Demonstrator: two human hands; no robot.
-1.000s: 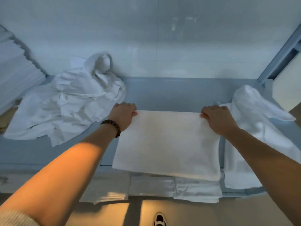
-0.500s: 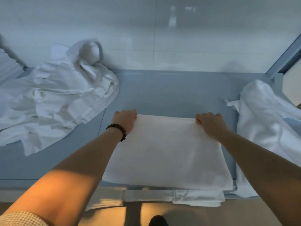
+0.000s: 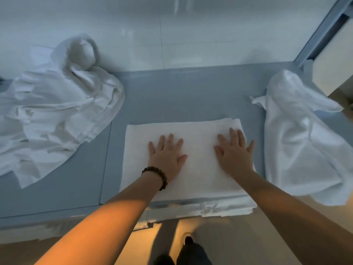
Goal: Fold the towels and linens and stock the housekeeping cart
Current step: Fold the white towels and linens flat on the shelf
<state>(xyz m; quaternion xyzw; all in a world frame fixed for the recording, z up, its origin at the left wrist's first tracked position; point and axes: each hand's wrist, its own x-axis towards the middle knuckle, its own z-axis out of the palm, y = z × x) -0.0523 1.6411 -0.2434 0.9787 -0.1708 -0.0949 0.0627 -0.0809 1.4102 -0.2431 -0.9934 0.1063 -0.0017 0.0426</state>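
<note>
Head view, looking down past 2 bare forearms. Cut off at the left border: a crumpled heap of white linen (image 3: 57, 111), with a rolled or knotted lump at its far end, hard to make out in the bluish haze. Cut off at the right border too: a loose white terry towel (image 3: 298, 140), draped over the near right corner and hanging past the edge. Hidden under the palms: the middle of a folded rectangular white towel (image 3: 191, 134), lying flat at the near centre of the surface, well apart from the heap, near the loose towel, touching neither. Below its near edge, more white folded layers (image 3: 229, 207) overhanging the lip, possibly part of the same towel; cannot tell.

Left hand (image 3: 167, 155) pressed flat on the towel's left half, fingers straight and spread wide, gripping nothing; dark beaded bracelet (image 3: 155, 176) on that wrist. Right hand (image 3: 236, 155) flat on the right half, fingers likewise straight and fanned, little finger near the towel's right edge.

Underneath all, a smooth blue-grey tabletop (image 3: 181, 96) with a seam running front to back just left of the towel. Beyond it, a glossy white tiled wall (image 3: 172, 35). At the upper right, a blue-grey metal post (image 3: 322, 29) beside a cream panel (image 3: 336, 60), both cropped. At the bottom, warm-lit beige floor (image 3: 229, 236) and 1 blurred shoe toe (image 3: 188, 240).
</note>
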